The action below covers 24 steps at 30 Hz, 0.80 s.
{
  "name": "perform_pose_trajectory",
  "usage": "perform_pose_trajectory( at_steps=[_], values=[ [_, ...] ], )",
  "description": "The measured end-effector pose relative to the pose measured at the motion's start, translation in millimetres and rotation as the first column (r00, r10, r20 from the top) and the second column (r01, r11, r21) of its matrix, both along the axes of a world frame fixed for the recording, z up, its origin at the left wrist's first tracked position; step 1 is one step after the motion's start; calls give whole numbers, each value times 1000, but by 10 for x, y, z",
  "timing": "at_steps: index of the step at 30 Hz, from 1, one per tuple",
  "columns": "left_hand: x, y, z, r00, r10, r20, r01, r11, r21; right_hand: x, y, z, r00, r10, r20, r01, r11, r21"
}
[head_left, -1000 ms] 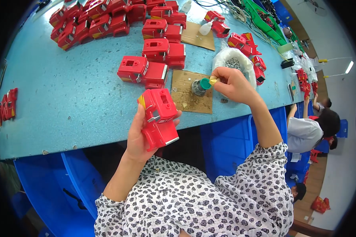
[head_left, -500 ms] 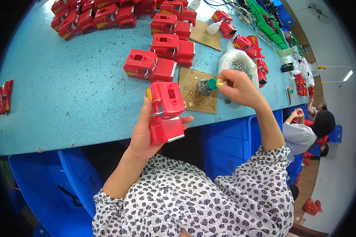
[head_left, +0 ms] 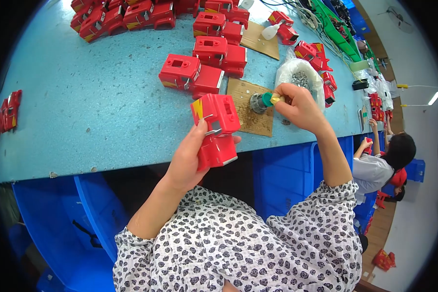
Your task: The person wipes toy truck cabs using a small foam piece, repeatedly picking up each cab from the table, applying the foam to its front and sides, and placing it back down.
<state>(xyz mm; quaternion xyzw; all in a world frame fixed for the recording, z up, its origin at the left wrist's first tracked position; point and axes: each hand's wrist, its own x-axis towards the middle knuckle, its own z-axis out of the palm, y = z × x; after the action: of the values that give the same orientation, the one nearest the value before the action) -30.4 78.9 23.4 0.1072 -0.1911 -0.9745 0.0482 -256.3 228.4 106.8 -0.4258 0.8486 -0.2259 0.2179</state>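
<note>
Tilting the red shell (head_left: 219, 140), baring more stripe
Left hand (head_left: 187, 156) grips it, right hand (head_left: 299, 108) pinches something yellow (head_left: 276, 98) beside the green-topped jar (head_left: 258, 103)

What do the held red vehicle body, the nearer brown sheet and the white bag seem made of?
Vehicle body: probably plastic, glossy with bright highlights.
Brown sheet: likely cardboard, matte: tan, stained surface.
White bag: perhaps thin plastic, shiny, with crinkled folds.
</note>
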Motion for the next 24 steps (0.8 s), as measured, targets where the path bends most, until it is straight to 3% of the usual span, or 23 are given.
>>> perform_pose_trajectory(
  at_steps=[5,7,9,11,12,14,24],
  values=[
    [-24,35,85,1000,-20,22,21,999,-33,134,33,-38,994,-78,70,83,994,-74],
    [-47,62,109,998,-26,62,29,998,-55,313,91,38,942,-50,333,156,941,-301],
    [-64,79,143,996,-38,76,43,997,-67,657,120,184,869,20,495,180,918,-353],
    [-93,123,201,994,-63,84,69,995,-74,945,92,130,919,154,362,-2,922,-386],
    [-110,149,232,996,-54,65,59,995,-78,1013,81,112,944,268,194,-184,912,-367],
    [-118,173,283,998,-41,52,46,995,-87,1098,36,4,936,352,9,-321,863,-391],
    [-94,247,352,995,-64,75,82,959,-270,1085,83,-175,896,444,-7,-405,812,-419]
  ],
)
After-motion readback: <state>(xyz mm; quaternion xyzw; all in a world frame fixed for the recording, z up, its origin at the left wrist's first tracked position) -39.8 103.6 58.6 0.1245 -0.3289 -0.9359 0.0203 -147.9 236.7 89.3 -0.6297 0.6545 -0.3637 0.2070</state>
